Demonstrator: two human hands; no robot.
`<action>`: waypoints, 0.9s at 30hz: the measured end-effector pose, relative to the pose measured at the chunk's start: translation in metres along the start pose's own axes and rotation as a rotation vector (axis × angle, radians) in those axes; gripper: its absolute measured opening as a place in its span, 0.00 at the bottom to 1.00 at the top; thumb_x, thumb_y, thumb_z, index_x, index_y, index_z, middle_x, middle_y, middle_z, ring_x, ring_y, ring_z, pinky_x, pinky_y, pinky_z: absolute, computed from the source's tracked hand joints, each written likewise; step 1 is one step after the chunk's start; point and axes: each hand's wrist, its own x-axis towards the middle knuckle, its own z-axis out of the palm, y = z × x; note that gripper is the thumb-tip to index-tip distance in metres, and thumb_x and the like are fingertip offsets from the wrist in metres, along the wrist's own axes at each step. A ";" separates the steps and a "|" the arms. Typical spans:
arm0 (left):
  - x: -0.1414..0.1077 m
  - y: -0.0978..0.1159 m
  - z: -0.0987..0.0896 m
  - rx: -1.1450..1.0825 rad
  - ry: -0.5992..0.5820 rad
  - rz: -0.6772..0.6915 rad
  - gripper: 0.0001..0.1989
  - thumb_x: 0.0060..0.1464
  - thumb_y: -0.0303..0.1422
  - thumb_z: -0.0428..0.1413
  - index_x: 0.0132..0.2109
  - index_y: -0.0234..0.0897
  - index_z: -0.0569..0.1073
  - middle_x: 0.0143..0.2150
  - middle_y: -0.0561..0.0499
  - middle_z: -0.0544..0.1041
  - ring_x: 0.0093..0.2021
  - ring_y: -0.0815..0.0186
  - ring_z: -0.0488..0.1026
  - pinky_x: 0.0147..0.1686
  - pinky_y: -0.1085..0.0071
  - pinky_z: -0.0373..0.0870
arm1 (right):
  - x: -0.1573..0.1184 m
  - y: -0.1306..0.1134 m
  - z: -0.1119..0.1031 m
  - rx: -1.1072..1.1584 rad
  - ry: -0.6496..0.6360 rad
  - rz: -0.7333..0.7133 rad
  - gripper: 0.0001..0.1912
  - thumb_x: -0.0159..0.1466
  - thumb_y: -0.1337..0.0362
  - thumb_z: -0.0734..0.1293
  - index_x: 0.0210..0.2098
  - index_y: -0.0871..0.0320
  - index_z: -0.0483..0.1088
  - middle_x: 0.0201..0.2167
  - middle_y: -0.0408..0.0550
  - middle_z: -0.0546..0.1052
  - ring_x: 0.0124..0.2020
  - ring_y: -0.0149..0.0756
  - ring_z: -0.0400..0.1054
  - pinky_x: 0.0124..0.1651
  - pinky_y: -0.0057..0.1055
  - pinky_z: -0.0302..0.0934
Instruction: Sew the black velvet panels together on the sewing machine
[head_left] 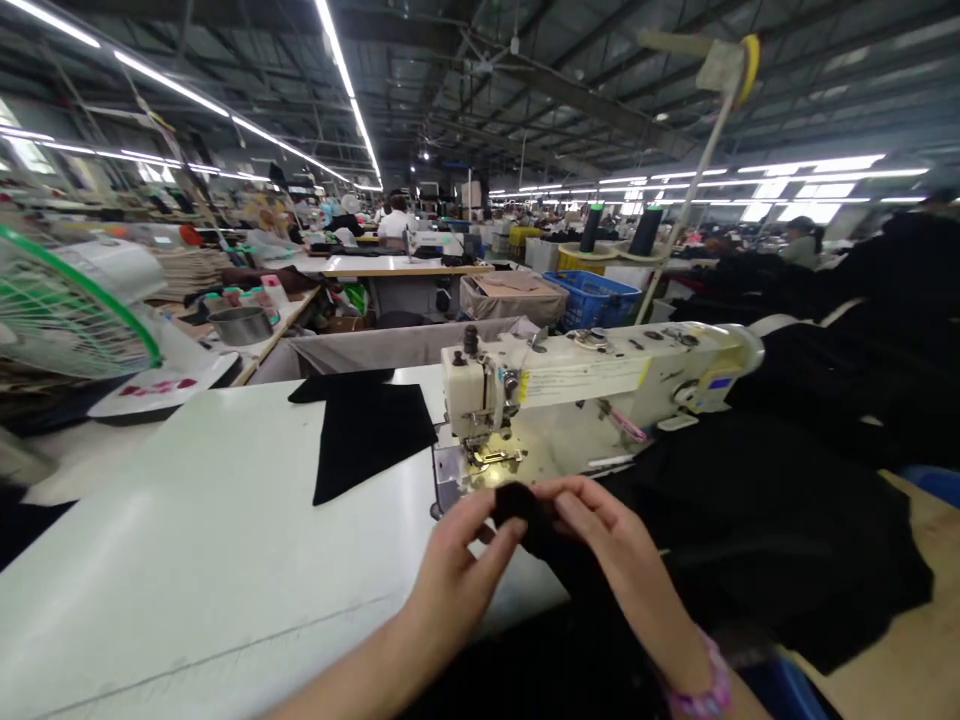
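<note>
Both my hands grip a piece of black fabric (536, 530) in front of the sewing machine (585, 375). My left hand (469, 555) pinches its left edge between thumb and fingers. On the other side, my right hand (600, 525) holds the top edge with bent fingers, a beaded bracelet round the wrist. The cloth hangs down toward my lap, where its lower part merges with other dark material. Just beyond my fingers are the lit needle plate and presser foot (491, 455). A cut black panel (375, 435) lies flat left of the machine head.
A large heap of black fabric (780, 520) covers the right side. At the left stands a fan (75, 300) with a green rim, near a metal bowl (240, 325). Behind the machine are a blue crate (592, 297), thread cones (645, 232) and a thread stand (694, 190).
</note>
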 end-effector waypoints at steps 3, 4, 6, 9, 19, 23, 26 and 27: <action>0.013 0.013 -0.017 0.046 0.175 -0.062 0.10 0.58 0.40 0.56 0.36 0.39 0.78 0.29 0.51 0.76 0.29 0.65 0.72 0.27 0.72 0.70 | -0.012 0.004 0.002 0.075 0.035 -0.151 0.38 0.59 0.37 0.66 0.61 0.52 0.66 0.59 0.56 0.73 0.60 0.53 0.68 0.55 0.43 0.68; 0.016 0.020 -0.024 0.054 0.211 -0.075 0.10 0.57 0.40 0.57 0.36 0.39 0.78 0.28 0.52 0.75 0.26 0.67 0.70 0.25 0.73 0.68 | -0.017 0.005 0.003 0.029 0.059 -0.170 0.40 0.57 0.38 0.69 0.63 0.51 0.65 0.60 0.56 0.73 0.60 0.54 0.67 0.54 0.43 0.69; 0.017 0.033 -0.037 0.041 0.240 -0.110 0.10 0.55 0.41 0.58 0.34 0.39 0.77 0.26 0.54 0.73 0.22 0.70 0.65 0.20 0.75 0.64 | -0.025 0.004 0.003 -0.119 0.122 -0.164 0.33 0.57 0.44 0.72 0.57 0.52 0.70 0.52 0.54 0.78 0.53 0.52 0.73 0.50 0.39 0.71; 0.018 0.053 -0.057 -0.031 0.213 -0.199 0.09 0.51 0.40 0.60 0.32 0.38 0.77 0.25 0.55 0.73 0.18 0.73 0.61 0.15 0.77 0.58 | -0.025 -0.006 -0.003 -0.235 0.133 -0.091 0.17 0.62 0.49 0.69 0.40 0.54 0.78 0.32 0.47 0.81 0.33 0.42 0.75 0.36 0.31 0.71; 0.069 0.080 -0.114 0.406 0.084 -0.027 0.09 0.44 0.36 0.55 0.32 0.39 0.78 0.27 0.52 0.78 0.30 0.62 0.74 0.30 0.71 0.71 | 0.058 -0.046 -0.037 -0.365 -0.020 -0.335 0.07 0.60 0.59 0.70 0.31 0.56 0.76 0.30 0.44 0.76 0.34 0.36 0.70 0.39 0.31 0.66; 0.089 0.113 -0.118 0.485 0.156 0.097 0.16 0.52 0.45 0.51 0.29 0.38 0.75 0.26 0.54 0.74 0.27 0.65 0.73 0.30 0.70 0.72 | 0.078 -0.083 -0.036 -0.209 0.314 -0.575 0.09 0.62 0.59 0.69 0.39 0.56 0.72 0.26 0.38 0.71 0.26 0.30 0.65 0.31 0.27 0.62; 0.075 0.145 -0.129 0.567 0.366 0.216 0.23 0.57 0.50 0.51 0.30 0.35 0.76 0.29 0.54 0.74 0.36 0.62 0.76 0.39 0.67 0.74 | 0.060 -0.116 -0.034 -0.104 0.502 -0.841 0.07 0.62 0.63 0.72 0.39 0.54 0.71 0.21 0.33 0.65 0.18 0.24 0.55 0.23 0.23 0.53; 0.064 0.150 -0.136 0.551 0.406 0.208 0.23 0.57 0.50 0.51 0.32 0.34 0.78 0.31 0.54 0.74 0.41 0.59 0.76 0.42 0.65 0.74 | 0.047 -0.124 -0.034 -0.086 0.534 -0.898 0.08 0.62 0.64 0.72 0.40 0.54 0.72 0.21 0.33 0.66 0.18 0.24 0.55 0.23 0.23 0.53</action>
